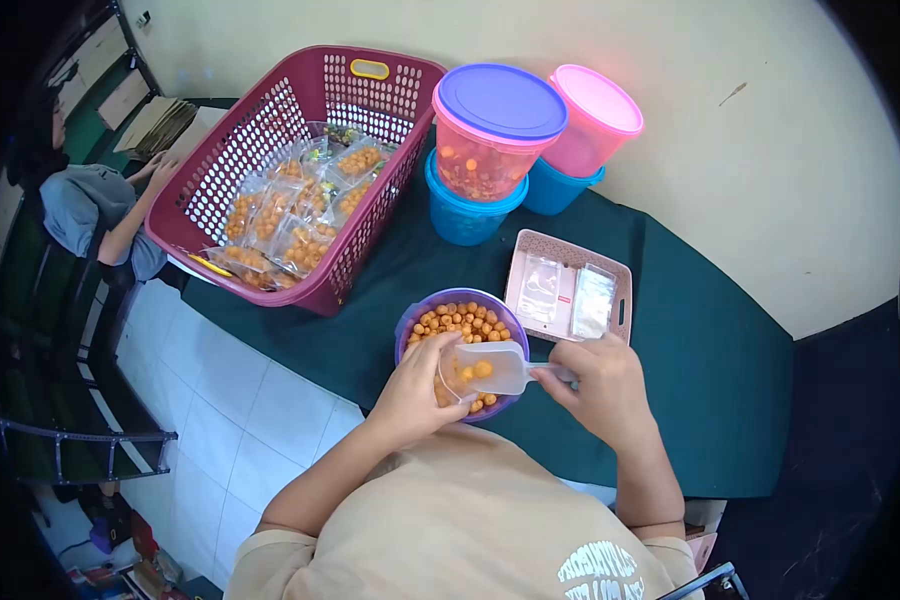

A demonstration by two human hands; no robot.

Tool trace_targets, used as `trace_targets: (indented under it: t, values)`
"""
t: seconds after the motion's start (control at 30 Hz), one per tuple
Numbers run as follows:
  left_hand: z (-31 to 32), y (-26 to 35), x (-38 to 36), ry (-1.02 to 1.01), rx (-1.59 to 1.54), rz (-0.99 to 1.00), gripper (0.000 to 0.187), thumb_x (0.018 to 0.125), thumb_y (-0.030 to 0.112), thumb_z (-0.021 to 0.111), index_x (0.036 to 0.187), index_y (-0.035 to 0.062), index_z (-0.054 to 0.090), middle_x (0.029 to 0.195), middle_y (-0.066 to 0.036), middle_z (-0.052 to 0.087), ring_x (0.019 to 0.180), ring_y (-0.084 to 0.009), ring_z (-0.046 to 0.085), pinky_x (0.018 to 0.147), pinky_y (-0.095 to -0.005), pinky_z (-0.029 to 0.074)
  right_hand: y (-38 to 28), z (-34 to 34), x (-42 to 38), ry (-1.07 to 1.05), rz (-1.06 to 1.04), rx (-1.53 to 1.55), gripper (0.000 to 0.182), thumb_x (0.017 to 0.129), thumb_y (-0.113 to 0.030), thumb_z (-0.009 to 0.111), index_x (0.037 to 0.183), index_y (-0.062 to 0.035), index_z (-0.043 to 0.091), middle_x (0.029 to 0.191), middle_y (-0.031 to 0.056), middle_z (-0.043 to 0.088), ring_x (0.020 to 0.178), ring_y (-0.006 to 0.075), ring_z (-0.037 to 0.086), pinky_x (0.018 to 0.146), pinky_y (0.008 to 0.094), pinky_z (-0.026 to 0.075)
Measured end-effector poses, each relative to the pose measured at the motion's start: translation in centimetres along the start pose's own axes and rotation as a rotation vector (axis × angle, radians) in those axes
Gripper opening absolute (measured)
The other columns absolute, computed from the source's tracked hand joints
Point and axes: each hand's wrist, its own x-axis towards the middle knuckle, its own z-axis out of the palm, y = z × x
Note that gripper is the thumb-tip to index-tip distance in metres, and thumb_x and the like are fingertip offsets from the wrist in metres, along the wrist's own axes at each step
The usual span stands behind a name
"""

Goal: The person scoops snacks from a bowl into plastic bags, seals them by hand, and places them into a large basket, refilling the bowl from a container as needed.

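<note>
My left hand (417, 393) is closed around a clear plastic bag (451, 385), held open over a purple tub (519, 335). In my right hand (602, 385) is the handle of a translucent white scoop (503, 367). The scoop's front end reaches into the bag's mouth, and a few round orange-brown snack balls (482, 369) show at its tip. More of these balls (460, 320) fill the tub below both hands. Part of the tub is hidden behind my hands and the scoop.
A maroon basket (365, 225) with several filled snack bags (300, 205) stands at left. Stacked tubs (500, 105) and a second stack (590, 115) stand by the wall. Right of the purple tub, a pink tray (622, 300) holds flat plastic bags (593, 300). Another person (95, 210) sits far left.
</note>
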Motion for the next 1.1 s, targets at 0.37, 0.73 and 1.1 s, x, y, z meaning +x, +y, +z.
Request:
trace_targets:
  t: [0.37, 0.73, 1.1]
  values:
    - [-2.8, -4.2, 0.1, 0.195, 0.083, 0.033, 0.072, 0.07, 0.011, 0.077, 0.132, 0.0032, 0.041, 0.115, -0.012, 0.056, 0.103, -0.0242, 0.054, 0.094, -0.0369, 0.044, 0.9, 1.9, 1.5, -0.134, 0.012, -0.332, 0.021, 0.08, -0.027, 0.07, 0.075, -0.0088, 0.062, 0.061, 0.0065, 0.062, 0.061, 0.0237, 0.061, 0.068, 0.0391, 0.038]
    - [-2.8, -10.8, -0.2, 0.049, 0.002, -0.363, 0.066, 0.075, 0.024, 0.076, 0.129, 0.0032, 0.042, 0.118, -0.016, 0.058, 0.108, -0.0303, 0.057, 0.092, -0.0389, 0.046, 2.2, 16.0, -2.9, -0.205, 0.298, -0.197, 0.027, 0.087, -0.034, 0.062, 0.074, -0.0105, 0.06, 0.056, 0.009, 0.06, 0.054, 0.0271, 0.059, 0.063, 0.0404, 0.039]
    - [-3.8, -9.8, 1.1, -0.147, -0.045, -0.355, 0.067, 0.076, 0.028, 0.076, 0.128, 0.0029, 0.042, 0.119, -0.018, 0.057, 0.107, -0.0297, 0.058, 0.091, -0.0369, 0.046, 1.2, 19.7, -2.0, -0.039, 0.198, -0.155, 0.014, 0.089, -0.019, 0.053, 0.078, -0.0105, 0.056, 0.063, 0.0075, 0.061, 0.057, 0.0264, 0.057, 0.067, 0.041, 0.033]
